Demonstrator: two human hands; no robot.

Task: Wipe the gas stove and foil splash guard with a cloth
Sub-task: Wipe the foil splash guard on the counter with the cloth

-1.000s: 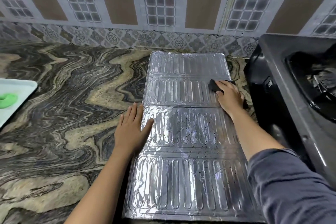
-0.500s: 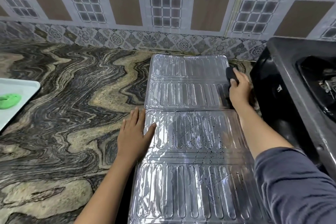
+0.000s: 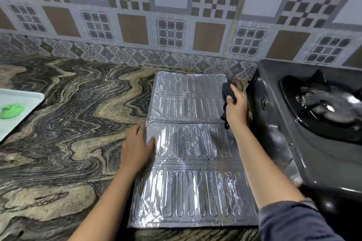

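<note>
Head view: the foil splash guard (image 3: 188, 162) is laid flat on the marbled countertop (image 3: 68, 133), just beside the black gas stove (image 3: 278, 133) to its right. A dark cloth (image 3: 226, 89) is gripped in the right hand (image 3: 236, 108) at the guard's far right corner. The left hand (image 3: 136, 148) is rested at the guard's left edge, fingers relaxed, thumb on the foil. A white tray (image 3: 23, 121) holding something green (image 3: 11, 110) is seen at far left.
</note>
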